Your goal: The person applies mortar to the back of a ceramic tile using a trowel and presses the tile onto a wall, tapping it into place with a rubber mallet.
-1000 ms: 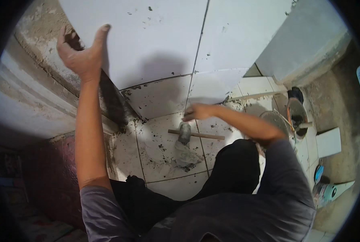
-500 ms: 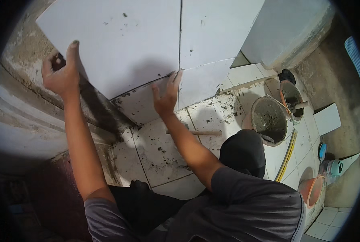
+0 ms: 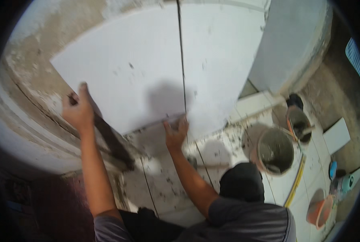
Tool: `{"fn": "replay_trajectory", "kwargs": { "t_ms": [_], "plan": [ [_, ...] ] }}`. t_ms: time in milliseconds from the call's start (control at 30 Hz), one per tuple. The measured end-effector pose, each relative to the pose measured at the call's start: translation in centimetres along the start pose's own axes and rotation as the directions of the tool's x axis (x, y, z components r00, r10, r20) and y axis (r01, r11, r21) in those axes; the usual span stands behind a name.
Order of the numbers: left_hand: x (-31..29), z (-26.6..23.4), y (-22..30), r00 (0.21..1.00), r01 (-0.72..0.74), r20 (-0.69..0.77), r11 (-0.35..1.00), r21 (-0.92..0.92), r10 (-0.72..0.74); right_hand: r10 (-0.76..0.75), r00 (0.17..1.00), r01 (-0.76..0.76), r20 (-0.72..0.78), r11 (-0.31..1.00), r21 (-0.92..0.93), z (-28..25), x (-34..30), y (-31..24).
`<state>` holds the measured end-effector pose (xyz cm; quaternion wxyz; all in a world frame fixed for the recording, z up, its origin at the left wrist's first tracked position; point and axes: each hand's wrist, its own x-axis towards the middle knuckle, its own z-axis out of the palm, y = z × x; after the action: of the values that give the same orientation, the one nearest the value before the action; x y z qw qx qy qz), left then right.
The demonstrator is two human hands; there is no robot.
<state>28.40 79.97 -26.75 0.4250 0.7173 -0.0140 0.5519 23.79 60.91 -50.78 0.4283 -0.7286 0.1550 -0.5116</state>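
A large white tile (image 3: 119, 72) stands against the wall in front of me, beside another white tile (image 3: 220, 60), with a narrow dark joint between them. My left hand (image 3: 79, 113) is closed at the left edge of the first tile, thumb up along the edge and fingers curled. At the lower edge, close to the joint, my right hand (image 3: 176, 135) touches the tile with thumb and fingers spread. Below lies a lower row of tile (image 3: 149, 137), partly in shadow and specked with mortar. The hidden fingertips of my left hand cannot be made out.
To the right stand a bucket (image 3: 258, 155) of wet mortar and a smaller bucket (image 3: 289, 117) with a tool in it. A yellow strip-like tool (image 3: 295, 185), an orange bucket (image 3: 316, 215) and a loose white tile (image 3: 336, 135) are farther right. Mortar crumbs dot the tiled floor (image 3: 163, 183).
My view has shifted, so tiles and hands appear lower in the picture and bare wall shows above the left tile. Both hands keep about the same places on the tile.
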Motion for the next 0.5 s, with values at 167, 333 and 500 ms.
{"fn": "replay_trajectory", "kwargs": {
  "t_ms": [167, 333, 500],
  "plan": [
    [0.2, 0.2, 0.5, 0.999, 0.04, -0.001, 0.982, -0.182, -0.041, 0.134, 0.988, -0.144, 0.083, 0.982, 0.125, -0.3, -0.2, -0.7],
    [0.3, 0.0, 1.1, 0.999, 0.035, -0.035, 0.984, -0.177, -0.042, 0.128, 0.988, -0.135, 0.082, 0.988, 0.078, -1.0, 0.8, -1.8],
    [1.5, -1.3, 4.7, 0.86, -0.426, -0.14, 0.841, 0.334, 0.491, -0.1, 0.994, 0.106, -0.048, 0.983, 0.152, -1.1, 4.9, -6.1]
  ]
}}
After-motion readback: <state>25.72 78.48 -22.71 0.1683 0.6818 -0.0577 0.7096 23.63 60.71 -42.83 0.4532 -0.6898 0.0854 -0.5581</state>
